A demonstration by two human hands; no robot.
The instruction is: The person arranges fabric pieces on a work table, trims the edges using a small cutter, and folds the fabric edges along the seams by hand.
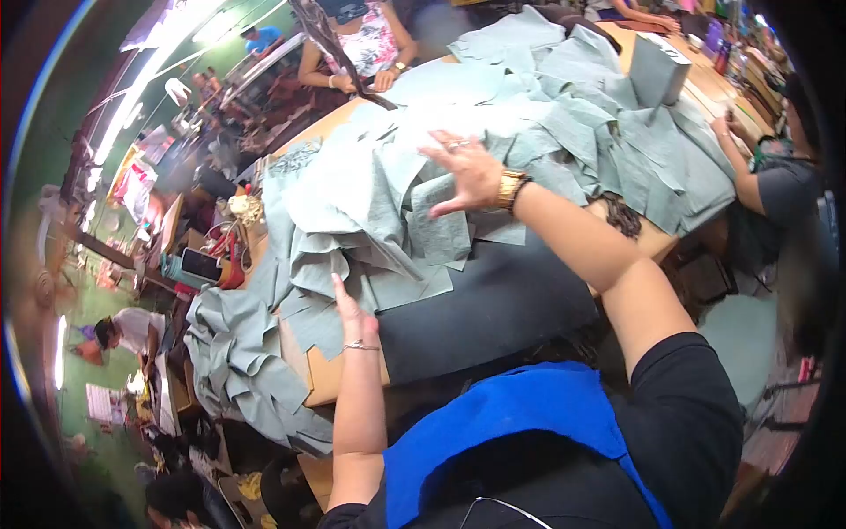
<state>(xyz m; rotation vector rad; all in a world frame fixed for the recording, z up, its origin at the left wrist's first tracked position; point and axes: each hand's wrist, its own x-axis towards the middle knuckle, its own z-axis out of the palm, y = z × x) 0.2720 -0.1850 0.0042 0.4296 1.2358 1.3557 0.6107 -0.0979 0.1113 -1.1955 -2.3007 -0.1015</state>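
A large heap of pale grey-green cut fabric pieces (344, 194) covers much of the table before me. My right hand (471, 172) is over the middle of the heap with its fingers spread and nothing in them; whether it touches the cloth I cannot tell. Lower left, my left hand (354, 319) is seen edge-on beside the near edge of the fabric, fingers stretched out. Between my forearms lies a dark grey sheet (493, 309) along the table's front edge, partly under the fabric.
More fabric (238, 353) hangs off the table's left end. A dark grey block (659, 72) stands on the heap at the back right. Co-workers sit across the table and at the right. A phone (201, 264) lies among items at the left.
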